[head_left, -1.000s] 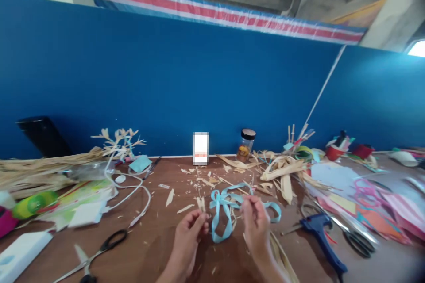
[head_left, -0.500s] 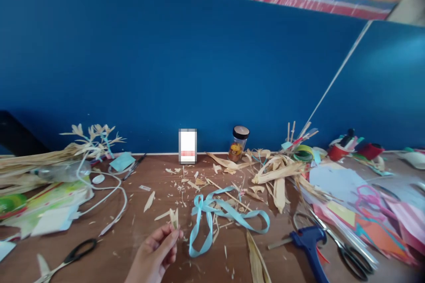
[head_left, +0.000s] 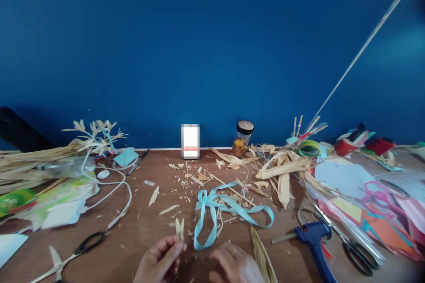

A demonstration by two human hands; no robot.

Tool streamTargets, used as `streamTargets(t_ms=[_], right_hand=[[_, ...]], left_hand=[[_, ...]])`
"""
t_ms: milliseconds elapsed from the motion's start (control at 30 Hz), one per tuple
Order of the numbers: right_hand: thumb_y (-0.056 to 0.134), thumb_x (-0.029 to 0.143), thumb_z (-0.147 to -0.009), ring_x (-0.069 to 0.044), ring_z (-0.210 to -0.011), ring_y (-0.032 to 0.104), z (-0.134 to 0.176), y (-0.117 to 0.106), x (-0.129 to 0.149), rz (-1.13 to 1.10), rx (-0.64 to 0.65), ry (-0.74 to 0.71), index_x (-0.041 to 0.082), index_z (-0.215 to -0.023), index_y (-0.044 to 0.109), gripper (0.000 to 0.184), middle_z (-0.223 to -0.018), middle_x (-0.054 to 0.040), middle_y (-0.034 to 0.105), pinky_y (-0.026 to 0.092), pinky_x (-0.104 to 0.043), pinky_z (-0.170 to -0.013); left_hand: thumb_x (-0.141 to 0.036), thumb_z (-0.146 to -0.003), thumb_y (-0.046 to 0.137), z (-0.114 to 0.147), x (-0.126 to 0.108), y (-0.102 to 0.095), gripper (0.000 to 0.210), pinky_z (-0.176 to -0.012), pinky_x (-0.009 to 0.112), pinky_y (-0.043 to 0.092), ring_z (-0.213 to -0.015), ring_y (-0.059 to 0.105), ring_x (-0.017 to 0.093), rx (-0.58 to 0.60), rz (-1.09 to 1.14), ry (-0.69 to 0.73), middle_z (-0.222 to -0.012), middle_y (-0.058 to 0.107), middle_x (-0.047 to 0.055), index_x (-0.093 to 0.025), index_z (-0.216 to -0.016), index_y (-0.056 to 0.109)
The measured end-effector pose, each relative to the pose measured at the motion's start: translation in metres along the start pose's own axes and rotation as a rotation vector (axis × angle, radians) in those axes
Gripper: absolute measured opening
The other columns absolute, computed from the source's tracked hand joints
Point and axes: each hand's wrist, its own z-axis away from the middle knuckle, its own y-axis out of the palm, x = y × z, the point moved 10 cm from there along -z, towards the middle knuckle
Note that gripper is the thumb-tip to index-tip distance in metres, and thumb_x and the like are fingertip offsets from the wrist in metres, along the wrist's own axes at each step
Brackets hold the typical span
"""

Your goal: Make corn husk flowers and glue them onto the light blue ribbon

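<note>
Husk piece (head_left: 179,230) and glue gun (head_left: 314,235) have blue ribbon (head_left: 206,201) between them.

A small, pale piece of dry husk (head_left: 179,229), split into pointed tips, is pinched tips-up in the left hand (head_left: 161,260); near its right, a light-blue ribbon (head_left: 206,200) lies on the tabletop (head_left: 116,258) in loose loops, gathered at its left side

At lower centre, the husk piece (head_left: 179,228) you hold looks dry, matt and papery, the light-blue ribbon (head_left: 204,200) smooth, satiny cloth. Your scissors (head_left: 79,250) at lower left have metal blades; your glue gun (head_left: 315,236), lower right, is smooth plastic.
</note>
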Motion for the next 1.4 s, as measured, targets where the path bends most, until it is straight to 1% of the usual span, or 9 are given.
streamTargets(t_ms=[100,200,300,433,567,733,900,1233,1400], right_hand=[[0.056,0.011,-0.068,-0.02,-0.085,0.06,-0.012,-0.002,0.012,0.08,-0.024,0.001,0.024,-0.096,0.056,0.031,-0.102,-0.0025,0.062,0.047,-0.025,-0.071],[0.055,0.008,-0.065,-0.021,-0.086,0.06,-0.018,0.003,0.017,0.188,-0.032,0.032,0.023,-0.106,0.052,0.044,-0.114,-0.0045,0.057,0.047,-0.026,-0.069],[0.056,0.008,-0.064,-0.021,-0.079,0.061,-0.017,0.012,0.014,0.289,-0.008,0.06,0.024,-0.101,0.055,0.04,-0.103,-0.004,0.062,0.046,-0.025,-0.062],[0.056,0.01,-0.066,-0.02,-0.071,0.061,-0.007,0.014,0.006,0.309,0.017,0.082,0.025,-0.087,0.058,0.026,-0.085,-0.0025,0.062,0.043,-0.024,-0.055],[0.051,0.016,-0.073,-0.018,-0.064,0.061,0.001,0.002,0.013,0.181,-0.002,0.081,0.025,-0.082,0.057,0.014,-0.077,-0.0011,0.062,0.041,-0.024,-0.054],[0.047,0.022,-0.079,-0.014,-0.064,0.058,-0.007,-0.017,0.039,-0.183,-0.092,0.063,0.023,-0.092,0.056,0.016,-0.079,-0.0015,0.062,0.043,-0.022,-0.058],[0.046,0.026,-0.081,-0.013,-0.064,0.057,-0.017,-0.017,0.046,-0.451,-0.142,0.106,0.018,-0.082,0.059,0.016,-0.075,-0.0023,0.061,0.042,-0.019,-0.057],[0.048,0.031,-0.08,-0.014,-0.06,0.054,-0.017,-0.009,0.029,-0.538,-0.156,0.236,0.016,-0.072,0.06,0.021,-0.065,-0.0013,0.06,0.042,-0.02,-0.058],[0.048,0.03,-0.08,-0.014,-0.06,0.054,-0.014,-0.005,0.029,-0.566,-0.153,0.237,0.016,-0.074,0.059,0.02,-0.067,-0.0022,0.06,0.042,-0.02,-0.056]], left_hand=[[-0.034,-0.044,0.079,0.001,0.0,0.0,0.033,-0.043,0.015,0.032,-0.042,0.04,0.004,-0.002,-0.007,0.009,-0.054,0.06,-0.002,-0.013,-0.063,0.063],[-0.037,-0.046,0.077,0.005,-0.007,-0.001,0.032,-0.042,0.016,0.032,-0.041,0.039,0.005,-0.017,-0.027,0.062,-0.054,0.06,-0.001,-0.013,-0.061,0.062],[-0.036,-0.051,0.074,0.013,-0.017,0.002,0.028,-0.043,0.017,0.032,-0.043,0.039,0.005,0.022,-0.035,0.103,-0.053,0.057,-0.002,-0.013,-0.059,0.06],[-0.034,-0.054,0.073,0.021,-0.024,-0.003,0.025,-0.044,0.016,0.031,-0.044,0.039,0.005,0.019,-0.031,0.085,-0.052,0.055,-0.003,-0.014,-0.06,0.059],[-0.034,-0.055,0.073,0.022,-0.019,-0.003,0.026,-0.045,0.016,0.032,-0.045,0.042,0.005,0.036,-0.034,0.054,-0.058,0.058,-0.002,-0.014,-0.063,0.058],[-0.037,-0.053,0.073,0.021,-0.007,0.01,0.029,-0.044,0.018,0.031,-0.043,0.041,0.006,0.108,-0.028,0.06,-0.053,0.055,-0.003,-0.014,-0.063,0.059],[-0.043,-0.051,0.073,0.022,-0.001,0.022,0.034,-0.042,0.019,0.029,-0.038,0.039,0.006,0.179,-0.047,0.095,-0.044,0.051,-0.003,-0.013,-0.062,0.061],[-0.041,-0.059,0.069,0.021,0.006,0.026,0.031,-0.047,0.019,0.035,-0.045,0.045,0.007,0.292,-0.139,0.069,-0.05,0.056,-0.002,-0.012,-0.07,0.064],[-0.045,-0.06,0.067,0.018,0.01,0.023,0.033,-0.046,0.019,0.032,-0.043,0.041,0.007,0.258,-0.145,0.074,-0.047,0.053,-0.003,-0.013,-0.065,0.063]])
